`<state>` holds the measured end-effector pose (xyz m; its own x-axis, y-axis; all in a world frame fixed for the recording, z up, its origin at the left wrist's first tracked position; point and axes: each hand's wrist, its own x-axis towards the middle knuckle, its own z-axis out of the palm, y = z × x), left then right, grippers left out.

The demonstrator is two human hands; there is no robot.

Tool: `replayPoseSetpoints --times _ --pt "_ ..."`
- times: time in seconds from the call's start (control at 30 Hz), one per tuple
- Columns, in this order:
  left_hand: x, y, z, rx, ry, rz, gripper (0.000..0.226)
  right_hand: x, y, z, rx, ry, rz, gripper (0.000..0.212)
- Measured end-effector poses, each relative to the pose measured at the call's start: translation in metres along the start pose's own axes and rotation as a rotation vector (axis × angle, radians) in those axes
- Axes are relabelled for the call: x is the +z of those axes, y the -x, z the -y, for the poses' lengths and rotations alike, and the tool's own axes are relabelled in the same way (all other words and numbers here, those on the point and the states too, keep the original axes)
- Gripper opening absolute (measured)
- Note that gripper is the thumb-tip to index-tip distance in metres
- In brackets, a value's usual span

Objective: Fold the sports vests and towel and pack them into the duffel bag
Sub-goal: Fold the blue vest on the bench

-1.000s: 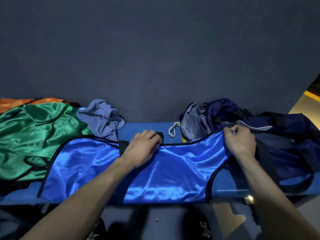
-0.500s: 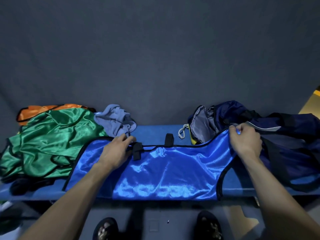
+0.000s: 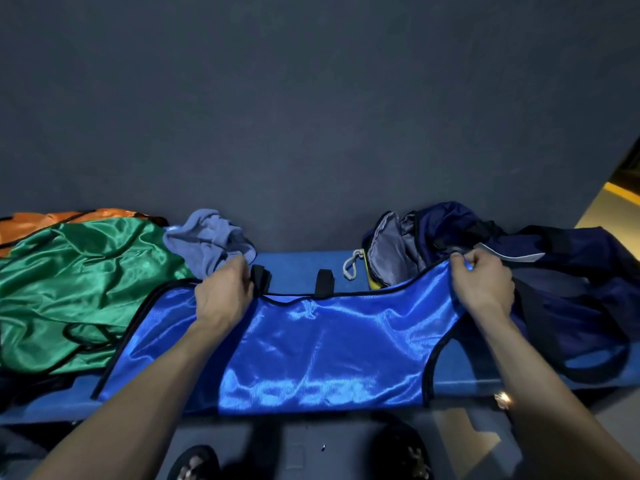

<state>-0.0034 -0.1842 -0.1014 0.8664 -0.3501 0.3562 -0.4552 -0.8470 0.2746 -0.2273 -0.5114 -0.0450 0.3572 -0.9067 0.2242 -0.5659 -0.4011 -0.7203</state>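
Since the earlier frame, the left hand is shifted to pinch the shiny blue satin vest, also pinched by the right hand; slippery satin may slide off the blue counter.

Changing-room-like spot: blue padded bench against plain dark wall.

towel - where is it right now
In the head view the grey-blue towel lies crumpled at the back left of the blue bench, against the wall, between the green vest and the left hand.
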Motion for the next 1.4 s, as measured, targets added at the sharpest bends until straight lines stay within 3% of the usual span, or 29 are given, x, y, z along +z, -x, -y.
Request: replayPoseSetpoints --times 0.1,0.17,0.23,0.3,0.4,0.53,0.83,1.17,1.4 --pt "-0.011 0.013 -0.024 0.286 0.188 0.01 0.019 0.0 -0.001 0.0 0.006 -0.005 0.006 0.029" --pt "-0.01 0.031 -0.043 0.512 0.313 0.157 0.014 0.0 -0.002 0.0 0.003 -0.01 0.006 0.03" --pt "0.001 0.047 -0.052 0.697 0.3 0.339 0.022 0.0 -0.001 0.0 0.004 -0.014 0.002 0.032" --pt "0.018 0.054 -0.049 0.793 0.168 0.397 0.039 -0.003 -0.001 -0.001 0.004 -0.028 -0.005 0.031" --pt "0.024 0.06 -0.043 0.759 0.164 0.424 0.046 -0.012 -0.004 -0.005 0.025 -0.061 -0.012 0.027" --pt "0.021 0.07 -0.062 0.849 0.171 0.403 0.043 -0.027 -0.014 -0.015 0.064 -0.074 -0.074 0.025" --pt "0.036 0.048 -0.078 0.731 0.09 0.209 0.034 -0.045 -0.019 -0.021 0.108 -0.058 -0.148 0.027" --pt "0.032 0.045 -0.093 0.777 -0.187 0.261 0.056 -0.049 -0.01 -0.01 0.067 -0.011 -0.169 0.028" --pt "0.023 0.05 -0.098 0.795 -0.133 0.24 0.058 -0.064 0.004 0.018 -0.007 -0.172 -0.102 0.025"
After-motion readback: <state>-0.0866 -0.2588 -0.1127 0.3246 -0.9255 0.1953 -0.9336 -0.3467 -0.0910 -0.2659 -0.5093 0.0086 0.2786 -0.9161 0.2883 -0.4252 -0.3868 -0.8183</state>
